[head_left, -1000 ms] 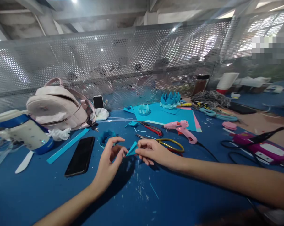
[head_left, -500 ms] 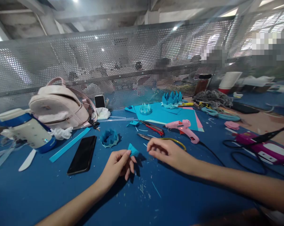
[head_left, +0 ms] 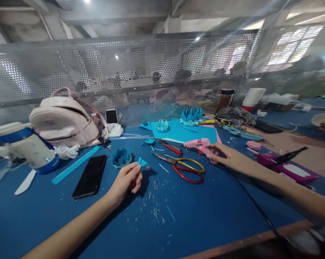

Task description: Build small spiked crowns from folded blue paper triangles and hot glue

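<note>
My left hand (head_left: 128, 180) pinches a small folded piece of blue paper (head_left: 142, 163) between thumb and fingertips, just above the table. Behind it sits a ring of folded blue paper points (head_left: 121, 157). At the right, my right hand (head_left: 220, 154) has its fingers around the handle of a pink glue gun (head_left: 201, 144), which still lies on the table, nozzle to the left. Between the hands lie scissors (head_left: 188, 171) with one red and one yellow handle, and red-handled pliers (head_left: 171, 146) a little behind them.
A phone (head_left: 89, 177), a blue paper strip (head_left: 76, 165) and a bottle (head_left: 26, 147) lie left. A pale backpack (head_left: 62, 117) stands behind. Blue sheets (head_left: 175, 132) bear a small paper ring (head_left: 162, 125) and a larger crown (head_left: 191, 116). A black cord (head_left: 255, 201) trails right.
My right hand has moved right, from above the scissors to the glue gun's handle, uncovering the scissors. My left hand still holds the folded paper, now turned slightly. The view has swung a little right.
</note>
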A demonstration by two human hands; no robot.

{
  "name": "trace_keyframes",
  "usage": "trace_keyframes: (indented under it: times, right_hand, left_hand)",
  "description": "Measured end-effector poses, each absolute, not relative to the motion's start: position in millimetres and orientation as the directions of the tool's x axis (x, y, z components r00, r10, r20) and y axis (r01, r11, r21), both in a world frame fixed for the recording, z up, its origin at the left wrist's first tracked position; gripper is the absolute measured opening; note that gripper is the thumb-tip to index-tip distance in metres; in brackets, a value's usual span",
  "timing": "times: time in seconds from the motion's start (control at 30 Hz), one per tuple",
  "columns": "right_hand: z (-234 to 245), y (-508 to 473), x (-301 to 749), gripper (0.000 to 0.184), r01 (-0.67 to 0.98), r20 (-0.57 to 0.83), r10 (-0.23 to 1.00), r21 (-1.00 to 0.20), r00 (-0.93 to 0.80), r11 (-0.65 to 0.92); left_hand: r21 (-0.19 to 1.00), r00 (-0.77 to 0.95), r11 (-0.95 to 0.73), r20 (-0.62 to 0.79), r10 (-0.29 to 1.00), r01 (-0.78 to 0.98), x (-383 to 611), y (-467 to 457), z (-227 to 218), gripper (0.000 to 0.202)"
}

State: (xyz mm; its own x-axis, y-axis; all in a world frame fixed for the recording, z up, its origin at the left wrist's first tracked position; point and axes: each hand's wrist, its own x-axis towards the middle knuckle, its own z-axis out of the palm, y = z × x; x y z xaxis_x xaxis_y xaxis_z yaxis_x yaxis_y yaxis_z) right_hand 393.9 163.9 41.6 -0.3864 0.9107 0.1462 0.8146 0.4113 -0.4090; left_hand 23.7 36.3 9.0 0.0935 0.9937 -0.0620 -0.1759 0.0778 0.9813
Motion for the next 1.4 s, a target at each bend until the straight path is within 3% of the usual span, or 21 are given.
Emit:
trace_keyframes:
  times: [0.17, 0.37, 0.5, 0.63, 0.77, 0.87, 0.97, 1.03, 1.17, 1.4]
  right_hand:
    - [42, 183, 370, 0.057, 0.834, -0.043, 0.906, -0.411, -0.42, 0.367]
    - [75, 177, 355, 0.05, 0.747, 0.275, 0.872, -0.45, -0.406, 0.49]
    - [88, 160, 334, 0.048, 0.676, 0.244, 0.896, -0.592, -0.37, 0.44]
    - [85, 138, 295, 0.045, 0.491, 0.144, 0.877, -0.781, -0.459, 0.386]
    - [67, 130, 248, 0.045, 0.285, 0.152, 0.843, -0.898, -0.516, 0.336]
    - [46, 129, 224, 0.05, 0.038, 0.128, 0.856, -0.985, -0.502, 0.169]
    - [26, 123, 215, 0.05, -0.169, -0.056, 0.825, -0.969, -0.563, -0.181]
    - [19, 116, 215, 0.049, -0.163, -0.175, 0.773, -0.927, -0.609, -0.338]
    - [15, 111, 218, 0.049, -0.111, -0.21, 0.753, -0.93, -0.624, -0.351]
    - [3, 118, 214, 0.049, -0.204, -0.102, 0.829, -0.946, -0.55, -0.252]
  left_hand:
    - [0.971, 0.085, 0.103, -0.086, 0.993, -0.215, 16, 40, 9, 0.05]
    - [0.976, 0.08, 0.139, -0.127, 0.989, -0.165, 12, 39, 10, 0.047]
    - [0.983, 0.094, 0.138, -0.126, 0.987, -0.124, 10, 41, 12, 0.046]
    - [0.987, 0.133, 0.139, -0.128, 0.983, -0.079, 10, 47, 13, 0.045]
    - [0.993, 0.141, 0.113, -0.105, 0.984, -0.045, 13, 54, 11, 0.047]
    - [0.994, 0.14, 0.1, -0.094, 0.986, -0.032, 14, 57, 6, 0.052]
    - [0.994, 0.155, 0.108, -0.105, 0.982, -0.013, 16, 58, 1, 0.053]
    - [0.993, 0.165, 0.114, -0.114, 0.98, 0.009, 18, 59, -2, 0.055]
    - [0.988, 0.201, 0.15, -0.156, 0.967, 0.043, 22, 60, -3, 0.058]
    - [0.975, 0.209, 0.19, -0.211, 0.955, 0.115, 21, 59, -2, 0.059]
